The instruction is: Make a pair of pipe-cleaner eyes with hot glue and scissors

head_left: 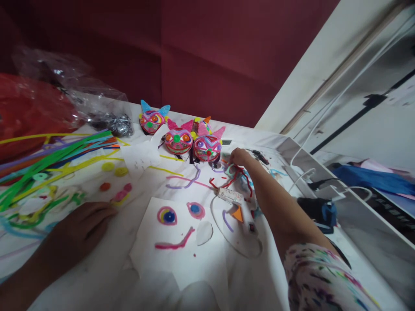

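R hand (240, 156) w/ unclear grip

The bag (106, 108) is clear, glossy plastic, crinkled. The 5 strips (55, 151) or more look fuzzy and matt. The sheet (158, 268) is smooth, matt paper.

White sleeve (319, 272), multicoloured brushstroke-like print (pink, green, blue), bare forearm (282, 205), bare hands

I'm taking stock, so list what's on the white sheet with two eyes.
On the white sheet: a blue-and-yellow eye, a blue-and-pink eye, a curved pink strip, a rounded white cutout, a dark speck. Anything beneath them is covered.
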Tool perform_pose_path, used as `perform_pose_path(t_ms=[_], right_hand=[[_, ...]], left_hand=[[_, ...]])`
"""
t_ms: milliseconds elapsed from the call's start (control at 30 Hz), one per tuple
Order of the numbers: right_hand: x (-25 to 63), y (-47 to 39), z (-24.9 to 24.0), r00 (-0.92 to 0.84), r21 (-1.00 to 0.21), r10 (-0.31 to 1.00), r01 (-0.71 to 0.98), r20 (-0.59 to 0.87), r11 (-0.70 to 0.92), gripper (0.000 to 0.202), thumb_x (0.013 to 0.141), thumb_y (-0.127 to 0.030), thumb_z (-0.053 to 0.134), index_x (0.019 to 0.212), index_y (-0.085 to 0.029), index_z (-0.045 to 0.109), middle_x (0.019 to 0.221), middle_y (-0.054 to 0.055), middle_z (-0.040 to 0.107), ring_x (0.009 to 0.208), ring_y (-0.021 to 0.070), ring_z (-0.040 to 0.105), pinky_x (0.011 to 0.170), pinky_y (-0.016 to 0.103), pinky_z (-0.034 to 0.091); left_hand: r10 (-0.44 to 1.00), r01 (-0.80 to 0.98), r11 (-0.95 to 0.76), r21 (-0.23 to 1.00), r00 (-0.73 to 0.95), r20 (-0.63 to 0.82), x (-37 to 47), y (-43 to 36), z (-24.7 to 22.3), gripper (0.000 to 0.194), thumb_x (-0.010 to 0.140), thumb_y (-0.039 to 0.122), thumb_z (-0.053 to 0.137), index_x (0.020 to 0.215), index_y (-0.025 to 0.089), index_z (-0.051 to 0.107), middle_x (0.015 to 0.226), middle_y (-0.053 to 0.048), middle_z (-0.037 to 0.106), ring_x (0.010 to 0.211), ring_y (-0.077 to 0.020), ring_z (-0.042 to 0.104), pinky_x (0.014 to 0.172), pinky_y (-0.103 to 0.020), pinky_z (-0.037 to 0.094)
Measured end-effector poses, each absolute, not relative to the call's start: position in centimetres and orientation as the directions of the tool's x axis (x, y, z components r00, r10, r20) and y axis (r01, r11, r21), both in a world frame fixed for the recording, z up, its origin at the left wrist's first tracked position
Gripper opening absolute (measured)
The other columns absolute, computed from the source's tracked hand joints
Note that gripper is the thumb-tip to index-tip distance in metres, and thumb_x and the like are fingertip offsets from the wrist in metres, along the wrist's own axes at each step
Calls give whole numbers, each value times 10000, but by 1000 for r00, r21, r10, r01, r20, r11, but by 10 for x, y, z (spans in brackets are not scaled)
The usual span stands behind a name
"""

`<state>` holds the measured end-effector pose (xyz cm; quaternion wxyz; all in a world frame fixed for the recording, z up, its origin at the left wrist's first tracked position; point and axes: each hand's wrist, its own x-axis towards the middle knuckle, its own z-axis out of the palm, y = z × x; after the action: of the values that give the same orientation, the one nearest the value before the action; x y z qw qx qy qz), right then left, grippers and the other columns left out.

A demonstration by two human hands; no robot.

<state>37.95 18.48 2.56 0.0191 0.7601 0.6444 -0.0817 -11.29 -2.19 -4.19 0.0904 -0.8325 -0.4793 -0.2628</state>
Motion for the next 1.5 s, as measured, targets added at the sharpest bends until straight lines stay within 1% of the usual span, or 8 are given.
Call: perform_pose_path(t_ms=[167, 367, 500, 600, 767, 900, 1033, 1500], right_hand=[[378, 183, 28, 188, -270, 977, 940, -97, -208, 350, 969, -359, 630, 1271, -183, 606, 1282, 94, 619, 1085, 236, 642, 906, 436, 562], [375, 165, 63, 322, -644, 921, 757, 220, -111, 261, 998, -287, 577, 1207, -136, 619, 1237, 112, 632, 1050, 201, 639, 892, 388, 555], [359, 134, 103, 401, -843, 858, 533, 320, 65, 222, 1003, -61, 368, 1025, -107, 584, 1015, 99, 659, 800, 81, 592, 715, 220, 487], [337, 92, 120, 304, -926, 914, 341, 269, 159, 189, 924, -31, 484, 805, -159, 556, 723, -13, 612, 613, 56, 543, 608, 191, 454], [303, 10, 102, 77, -986, 989, 125, 124, 113, 93, 771, -76, 687, 725, -143, 642, 606, -5, 652, 535, 95, 603, 514, 198, 492], [285, -36, 69, -44, -997, 996, -19, -78, -79, 147, 660, -121, 824, 724, -144, 693, 605, 17, 704, 537, 124, 670, 457, 173, 516], [275, -56, 48, -89, -971, 970, -54, -227, -232, 124, 702, -76, 802, 704, -138, 694, 607, 23, 721, 528, 132, 698, 403, 145, 499], [261, -63, 26, -68, -927, 925, -8, -374, -376, 221, 852, 62, 585, 718, -98, 658, 640, 67, 748, 490, 130, 704, 298, 119, 419]], left_hand=[[752, 847, -524, 84, 415, 512, -106, -25, -36, 400, 985, 342, 400, 985, 165, 758, 1025, -102, 736, 967, -203, 681, 910, -326, 556], [800, 855, -504, 125, 407, 440, -103, -28, -33, 382, 998, 311, 397, 1032, 144, 739, 1095, -109, 706, 1042, -201, 654, 975, -348, 526], [785, 844, -523, 118, 423, 452, -99, -29, -28, 389, 1008, 287, 386, 1009, 124, 739, 1087, -119, 700, 1041, -200, 649, 982, -350, 523], [769, 852, -516, 87, 417, 485, -98, -30, -21, 394, 1011, 275, 392, 1017, 85, 737, 1080, -141, 695, 1032, -212, 649, 962, -356, 528], [773, 895, -439, 75, 334, 540, -87, -40, -2, 376, 995, 281, 411, 971, 106, 743, 1079, -153, 710, 1023, -250, 646, 950, -417, 514], [790, 791, -519, 323, 299, 536, -55, -56, 18, 315, 948, 340, 458, 915, 184, 730, 982, -74, 754, 924, -194, 673, 857, -312, 525], [850, 662, -525, 535, 370, 375, -16, -66, 36, 318, 900, 402, 511, 890, 185, 743, 889, -41, 769, 665, -148, 619, 633, -258, 473], [813, 588, -582, 562, 445, 376, 9, -50, 15, 253, 826, 271, 538, 842, 185, 776, 820, -23, 773, 623, -120, 614, 656, -224, 508]])
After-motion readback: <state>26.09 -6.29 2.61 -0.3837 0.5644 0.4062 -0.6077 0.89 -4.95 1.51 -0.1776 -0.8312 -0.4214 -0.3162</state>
